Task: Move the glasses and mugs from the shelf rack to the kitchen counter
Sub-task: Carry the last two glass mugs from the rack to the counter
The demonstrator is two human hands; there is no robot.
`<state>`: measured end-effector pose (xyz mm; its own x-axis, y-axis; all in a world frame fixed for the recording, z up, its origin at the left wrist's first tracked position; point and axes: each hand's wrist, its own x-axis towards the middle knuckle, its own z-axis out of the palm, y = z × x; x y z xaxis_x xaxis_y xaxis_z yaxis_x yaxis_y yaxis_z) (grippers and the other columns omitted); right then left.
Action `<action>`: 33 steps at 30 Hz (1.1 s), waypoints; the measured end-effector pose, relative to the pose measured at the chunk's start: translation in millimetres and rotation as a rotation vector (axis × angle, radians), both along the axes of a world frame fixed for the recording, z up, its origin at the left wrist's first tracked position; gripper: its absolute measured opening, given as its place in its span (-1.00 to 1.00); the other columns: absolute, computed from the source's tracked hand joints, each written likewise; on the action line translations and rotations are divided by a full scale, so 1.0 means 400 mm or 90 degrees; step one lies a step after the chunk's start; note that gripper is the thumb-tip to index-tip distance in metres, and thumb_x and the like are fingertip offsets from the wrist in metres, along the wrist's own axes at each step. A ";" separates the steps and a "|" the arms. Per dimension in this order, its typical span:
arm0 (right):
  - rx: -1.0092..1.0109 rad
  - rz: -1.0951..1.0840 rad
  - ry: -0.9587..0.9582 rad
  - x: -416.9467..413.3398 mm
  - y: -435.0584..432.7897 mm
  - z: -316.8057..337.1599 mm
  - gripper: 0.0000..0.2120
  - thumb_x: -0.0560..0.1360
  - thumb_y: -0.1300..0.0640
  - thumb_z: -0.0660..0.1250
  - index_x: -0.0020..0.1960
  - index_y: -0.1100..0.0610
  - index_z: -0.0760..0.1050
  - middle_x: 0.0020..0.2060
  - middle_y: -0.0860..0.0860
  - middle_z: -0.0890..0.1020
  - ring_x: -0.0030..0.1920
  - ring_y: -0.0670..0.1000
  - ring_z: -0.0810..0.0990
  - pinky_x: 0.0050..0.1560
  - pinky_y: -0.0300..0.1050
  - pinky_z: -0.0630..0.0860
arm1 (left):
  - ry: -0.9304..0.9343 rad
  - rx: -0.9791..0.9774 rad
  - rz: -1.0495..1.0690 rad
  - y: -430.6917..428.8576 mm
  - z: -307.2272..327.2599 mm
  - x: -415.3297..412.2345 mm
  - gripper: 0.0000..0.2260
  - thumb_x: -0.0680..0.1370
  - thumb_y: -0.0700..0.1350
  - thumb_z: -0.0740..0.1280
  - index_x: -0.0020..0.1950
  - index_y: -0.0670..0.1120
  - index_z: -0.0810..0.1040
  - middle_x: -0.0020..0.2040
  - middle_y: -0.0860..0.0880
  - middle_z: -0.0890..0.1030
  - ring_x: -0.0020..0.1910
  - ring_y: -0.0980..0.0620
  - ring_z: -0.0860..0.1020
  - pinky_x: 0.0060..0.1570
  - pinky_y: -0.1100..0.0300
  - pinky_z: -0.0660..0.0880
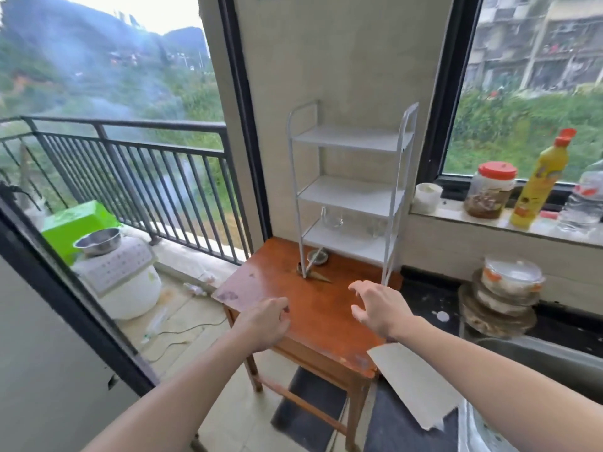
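Note:
A white three-tier shelf rack [350,190] stands at the back of a small wooden table [313,308]. Two clear glasses rest on its lowest tier, one on the left [332,218] and a fainter one on the right [375,226]. The two upper tiers hold nothing. My left hand [266,322] hovers over the table's front left, fingers loosely curled and holding nothing. My right hand [380,309] hovers over the table's front right with fingers spread, also holding nothing. Both hands are well short of the rack.
A dark counter [430,298] on the right carries stacked bowls [509,288]. The windowsill holds a white cup [427,197], a red-lidded jar [491,190], a yellow bottle [541,181] and a water bottle [584,203]. A rice cooker [124,275] sits on the balcony, left.

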<state>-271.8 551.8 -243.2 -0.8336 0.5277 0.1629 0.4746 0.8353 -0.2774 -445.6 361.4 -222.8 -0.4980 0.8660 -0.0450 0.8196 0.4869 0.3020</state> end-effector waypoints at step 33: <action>-0.417 -0.510 0.699 -0.515 0.553 -0.207 -0.89 0.49 0.10 0.28 -0.19 0.09 0.42 -0.27 0.09 0.48 -0.24 0.07 0.46 -0.24 -0.03 0.39 | -0.330 0.285 -0.048 0.776 -0.190 -0.487 -0.45 0.58 -0.11 0.22 0.54 -0.10 0.11 0.51 -0.14 0.29 0.45 -0.18 0.31 0.31 0.01 0.31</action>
